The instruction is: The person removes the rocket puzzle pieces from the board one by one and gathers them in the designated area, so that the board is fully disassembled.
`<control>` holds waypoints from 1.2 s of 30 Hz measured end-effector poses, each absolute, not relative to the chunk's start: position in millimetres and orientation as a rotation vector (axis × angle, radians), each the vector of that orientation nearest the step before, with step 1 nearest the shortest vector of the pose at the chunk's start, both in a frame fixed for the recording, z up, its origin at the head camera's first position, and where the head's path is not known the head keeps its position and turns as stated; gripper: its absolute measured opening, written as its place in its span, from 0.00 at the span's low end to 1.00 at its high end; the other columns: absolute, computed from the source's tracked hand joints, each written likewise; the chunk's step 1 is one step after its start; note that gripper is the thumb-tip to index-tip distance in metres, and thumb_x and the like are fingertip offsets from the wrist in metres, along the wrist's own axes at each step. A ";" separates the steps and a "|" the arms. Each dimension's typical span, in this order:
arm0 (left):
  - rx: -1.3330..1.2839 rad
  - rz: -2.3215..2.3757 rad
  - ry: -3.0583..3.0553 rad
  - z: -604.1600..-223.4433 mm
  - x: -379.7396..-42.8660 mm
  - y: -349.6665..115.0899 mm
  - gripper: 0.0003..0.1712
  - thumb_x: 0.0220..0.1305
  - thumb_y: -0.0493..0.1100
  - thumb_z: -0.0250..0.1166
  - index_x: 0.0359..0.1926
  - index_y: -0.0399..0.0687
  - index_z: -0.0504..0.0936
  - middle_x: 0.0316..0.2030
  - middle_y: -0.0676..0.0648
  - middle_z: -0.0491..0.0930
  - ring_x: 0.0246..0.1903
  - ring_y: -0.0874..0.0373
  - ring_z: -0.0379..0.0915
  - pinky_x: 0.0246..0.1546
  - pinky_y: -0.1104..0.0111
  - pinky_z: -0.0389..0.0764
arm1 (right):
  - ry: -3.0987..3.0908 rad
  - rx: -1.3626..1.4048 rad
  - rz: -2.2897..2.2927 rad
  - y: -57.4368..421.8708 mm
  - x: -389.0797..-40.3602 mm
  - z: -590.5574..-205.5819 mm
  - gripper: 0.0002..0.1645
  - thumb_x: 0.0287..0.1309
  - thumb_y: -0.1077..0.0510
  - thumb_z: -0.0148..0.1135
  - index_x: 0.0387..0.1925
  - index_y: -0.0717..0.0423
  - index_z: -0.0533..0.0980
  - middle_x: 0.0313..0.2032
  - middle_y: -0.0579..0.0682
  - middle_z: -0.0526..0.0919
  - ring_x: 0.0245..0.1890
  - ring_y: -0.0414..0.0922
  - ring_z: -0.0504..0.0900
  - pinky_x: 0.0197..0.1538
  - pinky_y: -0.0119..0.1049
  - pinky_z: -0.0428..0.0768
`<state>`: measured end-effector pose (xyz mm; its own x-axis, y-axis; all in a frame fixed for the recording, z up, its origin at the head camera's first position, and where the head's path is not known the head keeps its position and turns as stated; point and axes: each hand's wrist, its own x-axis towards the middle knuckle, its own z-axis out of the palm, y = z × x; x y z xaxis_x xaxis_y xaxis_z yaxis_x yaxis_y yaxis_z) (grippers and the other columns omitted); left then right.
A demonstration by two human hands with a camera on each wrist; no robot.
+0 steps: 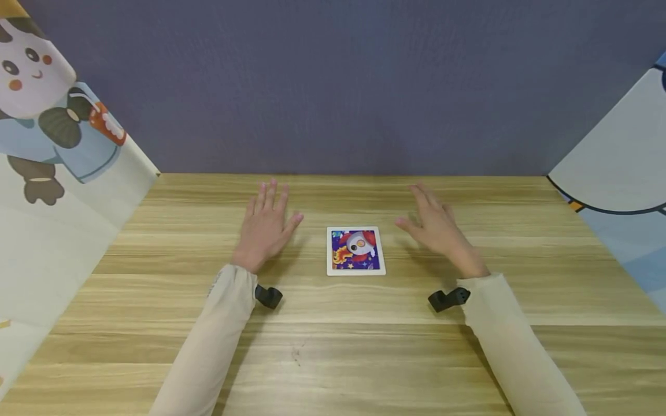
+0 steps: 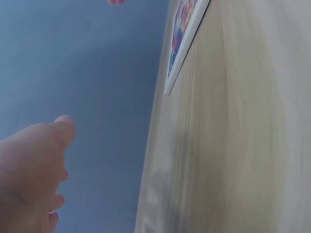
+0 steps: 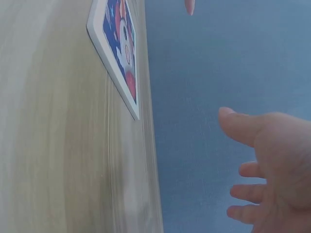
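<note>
A square, white-framed picture puzzle point(image 1: 356, 251) lies flat on the wooden table, showing a rocket with flames and stars on dark blue. To its left my left hand point(image 1: 263, 230) hovers over the tabletop, fingers straight and thumb pointing toward the puzzle. On the other side my right hand point(image 1: 436, 227) is held up with fingers extended, its thumb toward the puzzle too. Neither hand holds anything. In the left wrist view the puzzle's frame point(image 2: 178, 63) shows beyond the thumb; the right wrist view has its thick white edge point(image 3: 114, 73).
A dark blue-grey panel point(image 1: 354, 86) rises along the table's point(image 1: 354, 358) back edge. Cartoon-printed walls point(image 1: 78, 231) stand at the left and right. Black wrist cameras point(image 1: 268, 296) are strapped over both light sleeves.
</note>
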<state>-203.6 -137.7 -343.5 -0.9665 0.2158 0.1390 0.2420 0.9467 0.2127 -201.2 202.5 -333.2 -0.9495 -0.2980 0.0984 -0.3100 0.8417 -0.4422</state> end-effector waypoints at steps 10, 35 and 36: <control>-0.405 -0.528 -3.014 -346.5 -201.8 -128.6 0.41 0.72 0.62 0.38 0.74 0.41 0.44 0.74 0.37 0.33 0.74 0.42 0.27 0.72 0.46 0.39 | -2.906 0.561 0.831 191.7 -200.7 -337.2 0.45 0.64 0.50 0.58 0.72 0.64 0.48 0.71 0.67 0.50 0.71 0.64 0.50 0.70 0.63 0.51; -0.543 -0.729 -3.058 -361.4 -193.7 -102.3 0.43 0.70 0.61 0.48 0.74 0.41 0.47 0.74 0.35 0.42 0.74 0.41 0.33 0.72 0.47 0.44 | -2.891 0.632 0.972 174.2 -197.9 -353.2 0.40 0.62 0.53 0.60 0.67 0.70 0.57 0.63 0.70 0.65 0.61 0.65 0.68 0.63 0.59 0.67; -0.553 -0.725 -3.065 -362.4 -193.2 -101.2 0.44 0.69 0.62 0.48 0.74 0.42 0.47 0.74 0.36 0.42 0.74 0.41 0.33 0.73 0.47 0.43 | -2.891 0.632 0.980 173.5 -197.5 -354.1 0.40 0.62 0.53 0.60 0.67 0.70 0.58 0.62 0.70 0.66 0.59 0.65 0.69 0.62 0.59 0.69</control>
<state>-193.2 -101.2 -362.4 -0.9386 0.3443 0.0244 0.3187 0.8375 0.4439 -197.5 173.5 -354.1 -0.9175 -0.3684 0.1498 -0.3835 0.7203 -0.5780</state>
